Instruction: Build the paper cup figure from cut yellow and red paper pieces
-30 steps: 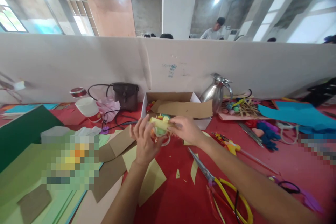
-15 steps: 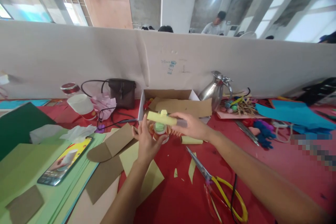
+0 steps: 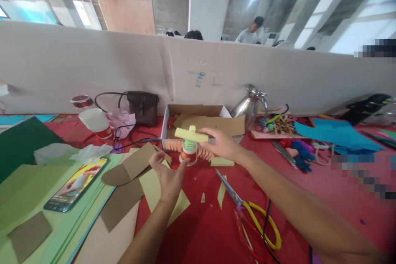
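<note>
Paper, rolled into a yellow tube (image 3: 188, 134) with a small yellow block on top, sits in the fingers of my right hand (image 3: 224, 145), which close around its right end; how firmly they press I cannot tell. The tube lies crosswise just over a green folded piece (image 3: 189, 147), which stands at the top of a small red-and-white cup (image 3: 192, 159) on the red table (image 3: 185, 231). Peach pleated strips (image 3: 174, 145) reach out on both sides of that cup. My left hand (image 3: 169, 177) has hold of nothing: thumb and fingers are spread well apart, the thumb tip by the cup's lower left side, though I cannot tell if it touches. Right behind is a low white box (image 3: 198, 110), brown inside, with a sheet of brown cardboard (image 3: 213, 124) across it and some red bits (image 3: 172, 121) at its left end. Farther left, a larger white-and-red cup (image 3: 92, 120) leans beside crumpled pink paper (image 3: 122, 121), its inside hidden from me. Behind that cup is a red-lidded jar (image 3: 82, 102). Right of the box stands a steel jug (image 3: 247, 109), contents hidden.
</note>
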A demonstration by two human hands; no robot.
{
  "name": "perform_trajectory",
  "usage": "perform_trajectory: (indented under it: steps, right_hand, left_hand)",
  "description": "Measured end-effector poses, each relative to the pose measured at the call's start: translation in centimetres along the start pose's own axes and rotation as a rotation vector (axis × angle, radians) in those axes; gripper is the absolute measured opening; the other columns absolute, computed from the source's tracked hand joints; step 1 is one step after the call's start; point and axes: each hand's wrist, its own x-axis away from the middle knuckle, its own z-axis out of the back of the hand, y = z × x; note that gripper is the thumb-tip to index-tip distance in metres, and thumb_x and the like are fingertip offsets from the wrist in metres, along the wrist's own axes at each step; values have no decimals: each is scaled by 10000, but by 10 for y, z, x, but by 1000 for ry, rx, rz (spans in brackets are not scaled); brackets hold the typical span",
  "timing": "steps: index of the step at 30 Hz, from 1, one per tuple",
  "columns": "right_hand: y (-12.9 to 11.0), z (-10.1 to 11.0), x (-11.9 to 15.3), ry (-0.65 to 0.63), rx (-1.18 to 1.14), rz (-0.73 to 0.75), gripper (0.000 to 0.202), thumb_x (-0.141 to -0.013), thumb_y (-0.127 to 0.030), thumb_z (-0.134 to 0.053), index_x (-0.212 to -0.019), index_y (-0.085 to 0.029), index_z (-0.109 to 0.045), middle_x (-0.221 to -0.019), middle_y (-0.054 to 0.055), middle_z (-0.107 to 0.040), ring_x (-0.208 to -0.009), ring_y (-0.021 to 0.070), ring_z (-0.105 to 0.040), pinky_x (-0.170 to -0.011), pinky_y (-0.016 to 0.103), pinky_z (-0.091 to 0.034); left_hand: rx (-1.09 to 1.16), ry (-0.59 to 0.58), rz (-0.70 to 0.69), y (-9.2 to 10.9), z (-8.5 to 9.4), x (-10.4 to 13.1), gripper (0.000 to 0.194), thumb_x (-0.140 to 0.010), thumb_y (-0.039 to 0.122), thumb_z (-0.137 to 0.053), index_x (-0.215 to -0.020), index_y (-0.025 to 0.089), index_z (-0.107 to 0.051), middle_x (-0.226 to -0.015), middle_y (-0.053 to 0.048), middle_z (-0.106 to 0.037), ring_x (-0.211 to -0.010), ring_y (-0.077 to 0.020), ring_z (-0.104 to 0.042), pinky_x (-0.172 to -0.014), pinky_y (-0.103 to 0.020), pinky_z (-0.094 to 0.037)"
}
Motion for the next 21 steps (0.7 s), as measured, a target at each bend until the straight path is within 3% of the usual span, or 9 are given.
perform_trajectory:
  steps: [3,7,13,17,21]
  right_hand:
    - [3,-2,2,19,-16,23,427,-833,-201,-645,-1254,-255,-606,-1273,47,-671,-1155,254,-632,-1016,433,-474]
    - [3,-3,4,42,-21,19,466,-811,-201,-675,-1268,-234,-595,-1299,72,-654,-1190,260,-614,-1026,441,-474]
    - [8,-4,13,71,-84,-34,512,-796,-206,-692,-1293,-229,-570,-1272,96,-660,-1173,260,-626,-1007,443,-496]
    - [18,-8,15,64,-163,-82,556,-775,-213,-711,-1306,-239,-548,-1235,95,-670,-1107,250,-659,-975,442,-515]
    - [26,-9,15,65,-210,-111,576,-766,-226,-733,-1307,-226,-536,-1233,94,-670,-1154,248,-631,-1028,459,-471]
  left_hand:
    - [21,-78,209,-3,6,14,673,-652,435,-800,-1144,215,-396,-1106,-56,-441,-1041,-234,-499,-964,-459,-430]
    - [59,-157,335,-4,4,19,689,-603,415,-824,-1137,209,-440,-1142,-62,-483,-1100,-254,-504,-996,-482,-406]
    - [6,-222,385,-6,-6,16,745,-564,418,-841,-1181,199,-485,-1198,-102,-551,-1137,-278,-536,-993,-464,-419]
    - [-117,-284,325,-4,-6,17,709,-574,386,-830,-1191,223,-519,-1171,-87,-589,-1167,-302,-525,-1001,-473,-405]
    - [-251,-273,298,3,-3,17,692,-599,399,-808,-1213,246,-526,-1159,-87,-602,-1199,-348,-491,-974,-506,-404]
